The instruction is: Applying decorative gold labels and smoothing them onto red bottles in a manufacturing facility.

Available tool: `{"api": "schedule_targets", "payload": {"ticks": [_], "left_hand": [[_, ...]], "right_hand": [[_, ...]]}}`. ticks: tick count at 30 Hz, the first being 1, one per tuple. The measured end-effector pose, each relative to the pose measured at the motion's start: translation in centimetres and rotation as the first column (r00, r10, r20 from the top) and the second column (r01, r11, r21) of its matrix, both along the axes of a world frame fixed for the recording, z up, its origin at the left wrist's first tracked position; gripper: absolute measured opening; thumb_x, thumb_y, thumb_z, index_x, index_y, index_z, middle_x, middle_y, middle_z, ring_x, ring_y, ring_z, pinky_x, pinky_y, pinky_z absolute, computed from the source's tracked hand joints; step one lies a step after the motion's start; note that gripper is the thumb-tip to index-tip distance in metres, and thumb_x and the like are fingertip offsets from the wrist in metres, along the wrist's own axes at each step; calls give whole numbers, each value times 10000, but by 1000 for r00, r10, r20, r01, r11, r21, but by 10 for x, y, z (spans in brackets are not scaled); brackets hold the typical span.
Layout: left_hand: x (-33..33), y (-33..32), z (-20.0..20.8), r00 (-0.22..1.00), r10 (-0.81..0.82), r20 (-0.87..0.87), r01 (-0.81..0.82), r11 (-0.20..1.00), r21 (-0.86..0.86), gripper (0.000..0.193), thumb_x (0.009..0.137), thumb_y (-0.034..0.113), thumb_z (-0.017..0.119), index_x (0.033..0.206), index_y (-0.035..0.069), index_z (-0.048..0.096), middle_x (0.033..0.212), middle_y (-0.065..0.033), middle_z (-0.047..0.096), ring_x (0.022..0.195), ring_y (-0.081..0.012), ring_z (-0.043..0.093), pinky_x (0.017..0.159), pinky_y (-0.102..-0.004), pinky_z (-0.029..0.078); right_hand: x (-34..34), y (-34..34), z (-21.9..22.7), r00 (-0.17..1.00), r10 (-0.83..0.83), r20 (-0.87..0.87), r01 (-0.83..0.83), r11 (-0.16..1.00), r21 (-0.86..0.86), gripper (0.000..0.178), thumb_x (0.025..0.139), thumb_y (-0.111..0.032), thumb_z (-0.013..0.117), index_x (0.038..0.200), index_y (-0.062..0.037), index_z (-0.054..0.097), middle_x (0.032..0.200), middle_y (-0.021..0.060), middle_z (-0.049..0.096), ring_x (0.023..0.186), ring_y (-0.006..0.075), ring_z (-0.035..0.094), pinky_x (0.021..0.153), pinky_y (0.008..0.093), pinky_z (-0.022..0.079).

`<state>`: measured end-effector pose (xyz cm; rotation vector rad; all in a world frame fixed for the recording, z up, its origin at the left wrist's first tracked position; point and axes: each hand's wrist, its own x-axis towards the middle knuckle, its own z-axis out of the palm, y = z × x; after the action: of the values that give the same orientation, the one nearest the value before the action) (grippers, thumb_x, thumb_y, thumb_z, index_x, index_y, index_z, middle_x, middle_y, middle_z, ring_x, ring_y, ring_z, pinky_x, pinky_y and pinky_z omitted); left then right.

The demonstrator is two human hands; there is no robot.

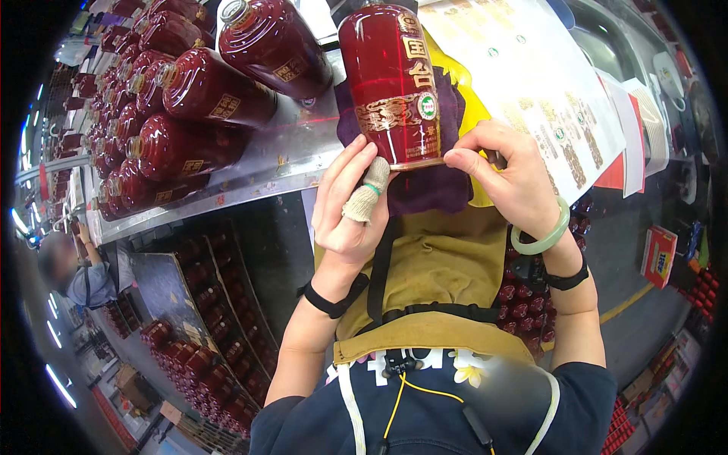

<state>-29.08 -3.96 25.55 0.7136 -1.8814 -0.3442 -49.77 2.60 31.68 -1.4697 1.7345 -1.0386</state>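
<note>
A dark red glass bottle with gold decoration and a small round green-and-white sticker lies on a purple cloth, its base toward me. At the base's lower left corner, my left hand holds the bottle, long fingers along its side. A knitted finger cover with a green band wraps one digit there. My right hand, wearing a pale green bangle, is closed in a pinch at the base's right corner. Whatever its fingertips hold, if anything, is too small to make out.
Several similar red bottles crowd the metal table at left. Sheets of gold stickers lie at right over yellow material. More bottles stand low at left. A person is at far left.
</note>
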Motion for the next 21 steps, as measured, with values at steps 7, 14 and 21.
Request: {"api": "schedule_targets", "payload": {"ticks": [7,14,21], "left_hand": [[3,2,3,992,-3,128,14,996,-83,260,804,-119,775,1061,-110,736,1161,-210,742,1081,-353,716,934,-415,601],[-3,1,9,989,24,144,-2,988,-156,194,785,-60,799,967,-85,738,1167,-174,749,1092,-336,714,836,-385,645],[-2,3,8,988,5,153,14,992,-127,212,782,-44,812,984,-68,751,1178,-171,746,1115,-343,700,862,-392,635]], "right_hand": [[-5,2,0,998,-4,-56,3,1000,-26,153,891,-147,774,852,-2,743,787,96,696,737,226,620,712,358,473],[-1,3,9,997,-28,69,29,999,-15,135,884,-138,778,846,-12,746,785,85,692,742,217,610,724,347,462],[-6,3,2,993,-11,-117,6,999,-40,142,879,-146,784,843,-14,745,777,90,686,743,227,605,723,354,457]]}}
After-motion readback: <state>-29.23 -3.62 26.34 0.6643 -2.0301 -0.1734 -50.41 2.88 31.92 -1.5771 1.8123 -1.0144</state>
